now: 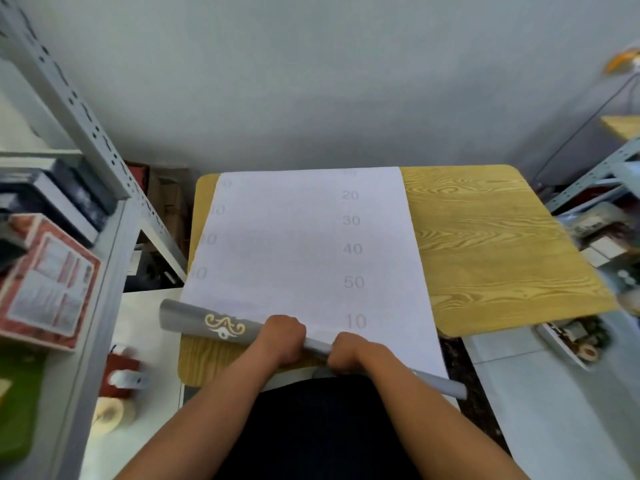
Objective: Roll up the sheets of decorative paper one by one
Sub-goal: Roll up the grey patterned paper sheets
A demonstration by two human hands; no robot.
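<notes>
At the near edge of the wooden table, the left hand and right hand sit side by side, fingers curled round the rolled grey part of the decorative paper. The roll lies askew, its gold-ornamented end jutting past the table's near left corner. Beyond the hands, the unrolled sheet lies flat, white side up with faint printed numbers, reaching the far edge along the left side.

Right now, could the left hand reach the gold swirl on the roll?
Probably yes. The left hand grips the roll right beside the gold swirl, and nothing lies between them.
</notes>
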